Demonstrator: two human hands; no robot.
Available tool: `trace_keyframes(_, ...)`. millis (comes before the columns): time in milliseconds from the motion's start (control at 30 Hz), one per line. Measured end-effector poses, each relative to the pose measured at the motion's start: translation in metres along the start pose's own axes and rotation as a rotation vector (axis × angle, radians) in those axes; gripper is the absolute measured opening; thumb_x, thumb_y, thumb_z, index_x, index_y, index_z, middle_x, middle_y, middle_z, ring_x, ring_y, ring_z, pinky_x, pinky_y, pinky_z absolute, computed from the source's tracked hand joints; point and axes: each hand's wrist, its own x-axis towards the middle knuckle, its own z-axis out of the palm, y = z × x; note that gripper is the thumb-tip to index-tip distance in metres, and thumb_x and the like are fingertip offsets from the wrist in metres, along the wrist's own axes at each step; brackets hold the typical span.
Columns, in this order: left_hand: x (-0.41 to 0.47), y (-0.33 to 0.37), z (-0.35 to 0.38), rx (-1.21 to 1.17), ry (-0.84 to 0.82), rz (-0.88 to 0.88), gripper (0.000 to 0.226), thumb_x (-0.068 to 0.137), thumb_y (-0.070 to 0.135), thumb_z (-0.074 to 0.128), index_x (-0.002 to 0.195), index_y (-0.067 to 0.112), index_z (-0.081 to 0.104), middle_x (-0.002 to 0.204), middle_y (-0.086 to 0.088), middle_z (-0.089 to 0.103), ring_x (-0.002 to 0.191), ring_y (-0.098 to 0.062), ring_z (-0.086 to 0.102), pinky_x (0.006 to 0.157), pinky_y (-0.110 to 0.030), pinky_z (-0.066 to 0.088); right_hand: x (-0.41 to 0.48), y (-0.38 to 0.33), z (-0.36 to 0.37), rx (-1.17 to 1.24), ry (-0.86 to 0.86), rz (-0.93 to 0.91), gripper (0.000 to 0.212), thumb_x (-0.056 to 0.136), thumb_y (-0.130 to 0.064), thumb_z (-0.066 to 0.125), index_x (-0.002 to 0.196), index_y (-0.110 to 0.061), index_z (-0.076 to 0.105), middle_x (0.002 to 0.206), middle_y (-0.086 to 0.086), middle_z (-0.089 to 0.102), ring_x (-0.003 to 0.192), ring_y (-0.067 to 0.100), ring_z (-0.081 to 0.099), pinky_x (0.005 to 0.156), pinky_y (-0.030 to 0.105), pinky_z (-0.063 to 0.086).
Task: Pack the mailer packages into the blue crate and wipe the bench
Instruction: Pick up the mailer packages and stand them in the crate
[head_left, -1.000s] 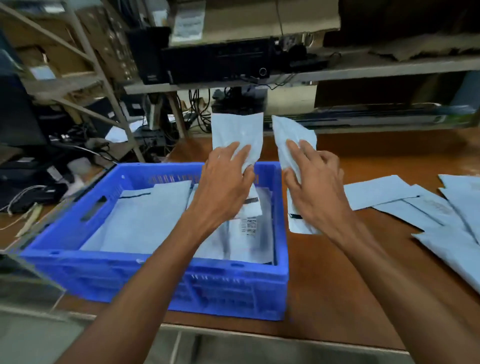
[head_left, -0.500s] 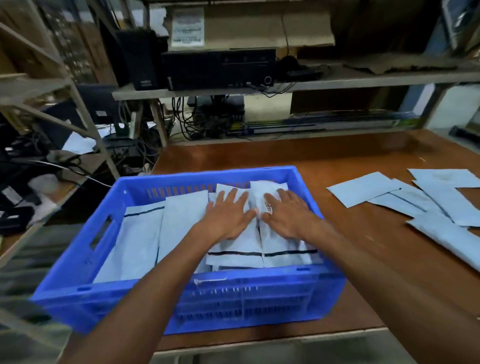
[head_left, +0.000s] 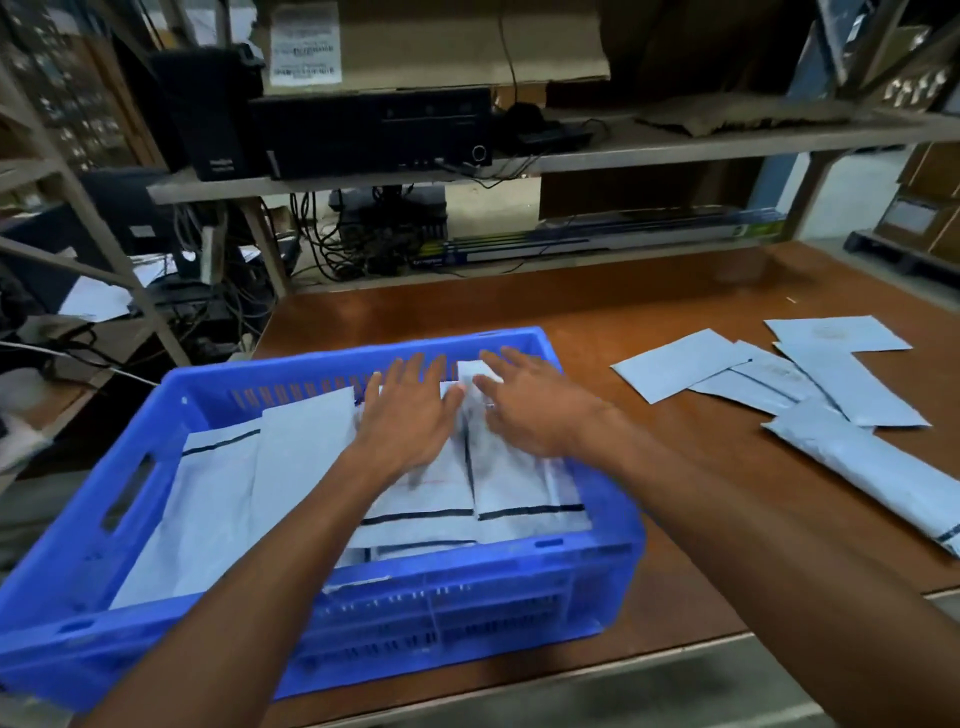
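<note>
My left hand, right hand: both flat, fingers straight and spread, palms down over top mailers inside blue crate. Nothing gripped. Contact blurred, cannot confirm. Crate sits on bench, front left, mailers layered inside. Loose mailers overlap on bench to right, apart from crate.

Dim light; a grey shelf holds a black computer case, cables tangled beneath, metal racking at left

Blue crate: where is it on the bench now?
Head view: the blue crate sits at the near-left corner of the bench, loose mailers to its right.
</note>
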Motion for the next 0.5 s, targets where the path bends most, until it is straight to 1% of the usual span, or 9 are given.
trace_keyframes(67, 0.017, 0.027, -0.013, -0.108, 0.17, 0.095, 0.061, 0.1, 0.053, 0.027, 0.148, 0.017, 0.037, 0.149, -0.014, 0.041, 0.137, -0.034, 0.039, 0.112, -0.049, 0.031, -0.01, 0.035, -0.023, 0.133, 0.2, -0.013, 0.047, 0.095, -0.029, 0.047, 0.141, -0.016, 0.047, 0.152, 0.009, 0.04, 0.136, 0.032, 0.039, 0.11, 0.045, 0.035)
trace_keyframes(100, 0.025, 0.046, -0.017, -0.154, 0.227, 0.148, 0.062, 0.098, 0.053, 0.028, 0.145, 0.016, 0.041, 0.144, -0.013, 0.047, 0.131, -0.033, 0.044, 0.109, -0.048, 0.035, -0.018, 0.059, -0.028, 0.204, 0.259, 0.013, 0.043, 0.093, -0.027, 0.049, 0.134, -0.017, 0.053, 0.143, 0.007, 0.05, 0.127, 0.031, 0.048, 0.104, 0.045, 0.041)
trace_keyframes(167, 0.04, 0.091, -0.019, -0.197, 0.253, 0.241, 0.061, 0.095, 0.053, 0.032, 0.141, 0.015, 0.046, 0.138, -0.012, 0.052, 0.127, -0.033, 0.048, 0.107, -0.046, 0.037, -0.041, 0.115, -0.019, 0.303, 0.284, 0.123, 0.039, 0.091, -0.026, 0.051, 0.128, -0.018, 0.058, 0.134, 0.005, 0.059, 0.118, 0.029, 0.056, 0.098, 0.043, 0.046)
trace_keyframes(200, 0.048, 0.118, -0.016, -0.198, 0.234, 0.279, 0.059, 0.096, 0.052, 0.036, 0.14, 0.015, 0.046, 0.137, -0.012, 0.052, 0.126, -0.033, 0.048, 0.107, -0.046, 0.037, -0.056, 0.144, -0.008, 0.328, 0.258, 0.199, 0.037, 0.092, -0.025, 0.052, 0.128, -0.019, 0.059, 0.133, 0.005, 0.06, 0.117, 0.028, 0.057, 0.098, 0.041, 0.047)
trace_keyframes(267, 0.063, 0.175, -0.001, -0.171, 0.14, 0.319, 0.055, 0.097, 0.049, 0.045, 0.141, 0.016, 0.045, 0.138, -0.013, 0.051, 0.125, -0.036, 0.049, 0.107, -0.045, 0.037, -0.092, 0.201, 0.019, 0.361, 0.177, 0.358, 0.035, 0.095, -0.026, 0.056, 0.13, -0.021, 0.058, 0.135, 0.006, 0.06, 0.116, 0.027, 0.058, 0.099, 0.04, 0.048)
trace_keyframes(367, 0.094, 0.254, 0.037, -0.11, -0.071, 0.311, 0.058, 0.096, 0.05, 0.048, 0.144, 0.019, 0.042, 0.145, -0.012, 0.048, 0.129, -0.034, 0.047, 0.107, -0.044, 0.035, -0.149, 0.274, 0.068, 0.395, 0.078, 0.51, 0.042, 0.094, -0.026, 0.059, 0.136, -0.023, 0.054, 0.142, 0.004, 0.055, 0.127, 0.024, 0.052, 0.108, 0.038, 0.041)
trace_keyframes(400, 0.107, 0.275, 0.053, -0.105, -0.138, 0.297, 0.059, 0.096, 0.051, 0.048, 0.146, 0.021, 0.04, 0.147, -0.011, 0.046, 0.131, -0.033, 0.045, 0.108, -0.044, 0.035, -0.166, 0.294, 0.086, 0.395, 0.049, 0.544, 0.046, 0.094, -0.031, 0.059, 0.139, -0.026, 0.05, 0.145, 0.003, 0.052, 0.13, 0.024, 0.049, 0.109, 0.04, 0.039)
trace_keyframes(433, 0.119, 0.293, 0.07, -0.107, -0.191, 0.278, 0.06, 0.095, 0.051, 0.049, 0.147, 0.022, 0.038, 0.149, -0.01, 0.044, 0.134, -0.033, 0.043, 0.108, -0.045, 0.034, -0.183, 0.312, 0.102, 0.38, 0.016, 0.572, 0.051, 0.093, -0.04, 0.056, 0.142, -0.03, 0.045, 0.149, 0.002, 0.047, 0.133, 0.024, 0.045, 0.11, 0.043, 0.038)
trace_keyframes(500, 0.142, 0.319, 0.105, -0.11, -0.276, 0.225, 0.063, 0.095, 0.053, 0.049, 0.15, 0.025, 0.032, 0.157, -0.01, 0.032, 0.142, -0.034, 0.032, 0.113, -0.049, 0.028, -0.211, 0.34, 0.134, 0.314, -0.071, 0.593, 0.065, 0.088, -0.065, 0.038, 0.148, -0.041, 0.029, 0.157, -0.003, 0.033, 0.141, 0.026, 0.034, 0.113, 0.05, 0.033)
